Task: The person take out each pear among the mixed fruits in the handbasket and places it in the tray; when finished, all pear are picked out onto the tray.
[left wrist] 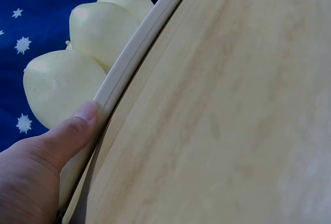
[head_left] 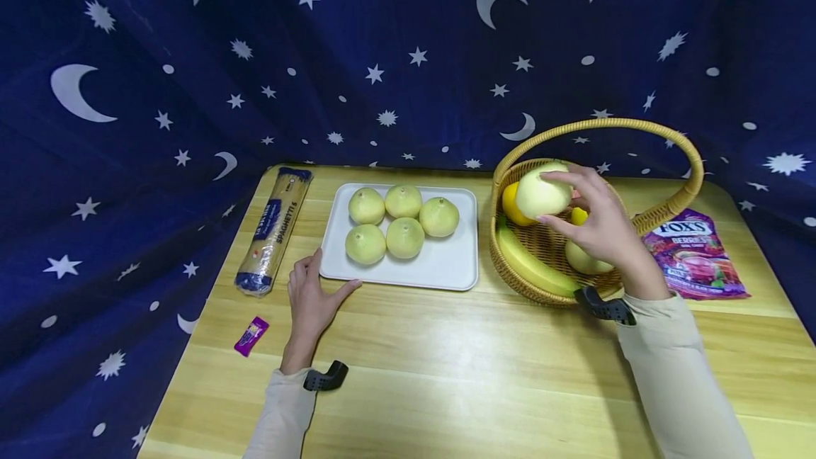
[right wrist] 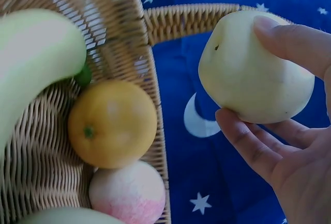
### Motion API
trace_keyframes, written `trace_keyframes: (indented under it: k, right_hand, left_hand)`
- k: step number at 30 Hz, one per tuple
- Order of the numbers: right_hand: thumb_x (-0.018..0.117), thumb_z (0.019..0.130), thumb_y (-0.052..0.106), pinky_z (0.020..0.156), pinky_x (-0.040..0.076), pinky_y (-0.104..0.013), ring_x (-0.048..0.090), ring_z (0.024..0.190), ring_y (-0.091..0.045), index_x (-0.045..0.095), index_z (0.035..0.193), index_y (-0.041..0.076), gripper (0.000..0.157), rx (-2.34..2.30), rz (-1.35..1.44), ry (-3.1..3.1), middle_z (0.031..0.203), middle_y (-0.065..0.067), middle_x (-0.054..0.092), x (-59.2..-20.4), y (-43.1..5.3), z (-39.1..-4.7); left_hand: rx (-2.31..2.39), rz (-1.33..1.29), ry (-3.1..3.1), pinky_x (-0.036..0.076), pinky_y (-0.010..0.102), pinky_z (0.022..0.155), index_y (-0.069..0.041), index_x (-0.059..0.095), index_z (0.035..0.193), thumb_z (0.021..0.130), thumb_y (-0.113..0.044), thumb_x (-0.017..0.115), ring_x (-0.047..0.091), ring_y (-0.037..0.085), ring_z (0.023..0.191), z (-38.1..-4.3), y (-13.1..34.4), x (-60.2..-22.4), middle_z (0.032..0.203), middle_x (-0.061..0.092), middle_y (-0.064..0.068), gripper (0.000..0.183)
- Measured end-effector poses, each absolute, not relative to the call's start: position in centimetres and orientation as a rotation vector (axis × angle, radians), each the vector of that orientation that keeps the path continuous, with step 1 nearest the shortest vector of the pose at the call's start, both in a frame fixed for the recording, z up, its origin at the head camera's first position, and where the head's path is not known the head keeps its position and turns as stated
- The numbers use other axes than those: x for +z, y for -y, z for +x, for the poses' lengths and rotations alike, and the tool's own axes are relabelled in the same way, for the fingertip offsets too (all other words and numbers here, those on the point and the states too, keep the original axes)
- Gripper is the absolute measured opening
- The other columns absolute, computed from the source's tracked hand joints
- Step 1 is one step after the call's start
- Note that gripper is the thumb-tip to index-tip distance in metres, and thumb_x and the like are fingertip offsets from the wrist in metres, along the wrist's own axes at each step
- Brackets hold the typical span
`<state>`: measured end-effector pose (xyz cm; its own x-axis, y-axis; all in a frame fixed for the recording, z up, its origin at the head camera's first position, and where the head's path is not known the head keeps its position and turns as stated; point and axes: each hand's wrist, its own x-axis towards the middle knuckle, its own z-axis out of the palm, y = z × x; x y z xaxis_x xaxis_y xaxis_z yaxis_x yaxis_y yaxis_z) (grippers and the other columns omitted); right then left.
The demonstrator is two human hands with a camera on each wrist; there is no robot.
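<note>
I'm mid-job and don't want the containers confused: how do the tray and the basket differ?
The tray is white and smooth; the basket is tan and woven. The tray is a shallow rectangle without a handle; the basket is rounded and deeper, with an arched handle. The tray holds five similar pale fruits; the basket holds a mix, including an orange and a pinkish fruit. Both stand on the table and hold fruit.
</note>
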<state>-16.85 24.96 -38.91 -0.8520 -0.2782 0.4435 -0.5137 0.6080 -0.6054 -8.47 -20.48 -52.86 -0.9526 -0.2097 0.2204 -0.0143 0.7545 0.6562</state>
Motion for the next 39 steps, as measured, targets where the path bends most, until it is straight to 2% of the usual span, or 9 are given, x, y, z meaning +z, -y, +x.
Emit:
trace_keyframes:
  k: [6, 11, 16, 19, 26, 28, 32, 35, 39]
  right_hand:
    - [0.084, 0.066, -0.012, 0.083, 0.041, -0.003, 0.039, 0.118, 0.008, 0.061, 0.129, 0.007, 0.070, 1.174, 0.665, 2.511, 0.135, -0.019, 0.047, -38.7, -24.1, -15.1]
    - [0.085, 0.061, -0.015, 0.086, 0.041, -0.003, 0.036, 0.130, 0.005, 0.062, 0.125, 0.004, 0.070, 1.217, 0.736, 2.475, 0.141, -0.019, 0.044, -38.7, -23.3, -13.9]
    - [0.085, 0.063, -0.013, 0.090, 0.041, -0.005, 0.038, 0.125, 0.002, 0.063, 0.125, 0.005, 0.068, 1.222, 0.771, 2.465, 0.138, -0.016, 0.045, -38.8, -22.2, -12.8]
    - [0.087, 0.063, -0.010, 0.092, 0.040, -0.006, 0.042, 0.123, -0.004, 0.064, 0.124, 0.008, 0.068, 1.212, 0.780, 2.461, 0.135, -0.016, 0.048, -39.1, -21.2, -12.4]
    - [0.088, 0.065, -0.001, 0.106, 0.032, -0.018, 0.047, 0.124, -0.029, 0.065, 0.123, 0.015, 0.064, 1.211, 0.869, 2.448, 0.136, -0.017, 0.048, -40.3, -18.2, -11.6]
    - [0.088, 0.066, 0.001, 0.106, 0.035, -0.023, 0.048, 0.124, -0.030, 0.065, 0.124, 0.017, 0.064, 1.216, 0.904, 2.447, 0.137, -0.016, 0.047, -40.9, -17.2, -11.4]
    - [0.088, 0.068, 0.006, 0.101, 0.044, -0.042, 0.050, 0.123, -0.031, 0.064, 0.124, 0.019, 0.062, 1.219, 0.994, 2.415, 0.138, -0.017, 0.046, -42.2, -14.9, -11.0]
    - [0.087, 0.070, 0.009, 0.098, 0.047, -0.051, 0.051, 0.123, -0.032, 0.063, 0.124, 0.018, 0.060, 1.227, 1.071, 2.380, 0.138, -0.018, 0.046, -43.1, -13.2, -11.0]
    - [0.087, 0.071, 0.011, 0.096, 0.049, -0.051, 0.052, 0.123, -0.033, 0.063, 0.125, 0.018, 0.059, 1.238, 1.126, 2.358, 0.138, -0.020, 0.046, -44.0, -11.4, -11.0]
  left_hand:
    - [-0.991, 0.168, 2.674, 0.028, 0.047, 0.094, -0.012, 0.043, 0.147, 0.066, -0.049, 0.088, 0.038, 0.034, 0.107, -8.4, 20.5, -52.8, 0.123, 0.045, 0.021, 0.100]
    - [-0.994, 0.174, 2.678, 0.028, 0.047, 0.094, -0.012, 0.042, 0.148, 0.066, -0.049, 0.088, 0.038, 0.034, 0.108, -8.4, 20.5, -52.8, 0.124, 0.045, 0.021, 0.100]
    - [-0.998, 0.179, 2.677, 0.028, 0.048, 0.094, -0.010, 0.041, 0.148, 0.065, -0.047, 0.089, 0.038, 0.035, 0.109, -8.4, 20.4, -52.6, 0.125, 0.045, 0.022, 0.102]
    - [-0.997, 0.180, 2.678, 0.028, 0.048, 0.094, -0.010, 0.041, 0.148, 0.065, -0.047, 0.089, 0.038, 0.035, 0.109, -8.4, 20.4, -52.6, 0.125, 0.045, 0.022, 0.102]
    - [-1.004, 0.196, 2.686, 0.029, 0.048, 0.093, -0.011, 0.041, 0.149, 0.066, -0.049, 0.088, 0.037, 0.035, 0.110, -8.4, 20.4, -52.7, 0.126, 0.044, 0.022, 0.103]
    - [-1.003, 0.196, 2.687, 0.029, 0.048, 0.094, -0.011, 0.041, 0.149, 0.066, -0.050, 0.088, 0.037, 0.035, 0.110, -8.4, 20.4, -52.8, 0.126, 0.044, 0.022, 0.103]
    - [-0.995, 0.194, 2.690, 0.029, 0.048, 0.094, -0.012, 0.040, 0.149, 0.066, -0.049, 0.088, 0.038, 0.035, 0.111, -8.4, 20.5, -52.8, 0.127, 0.044, 0.022, 0.102]
    - [-0.995, 0.202, 2.698, 0.029, 0.048, 0.095, -0.012, 0.040, 0.149, 0.066, -0.050, 0.088, 0.037, 0.035, 0.112, -8.4, 20.5, -52.8, 0.127, 0.044, 0.021, 0.103]
    - [-1.001, 0.210, 2.707, 0.029, 0.048, 0.095, -0.012, 0.039, 0.150, 0.066, -0.050, 0.088, 0.037, 0.035, 0.112, -8.4, 20.5, -52.7, 0.128, 0.043, 0.021, 0.104]
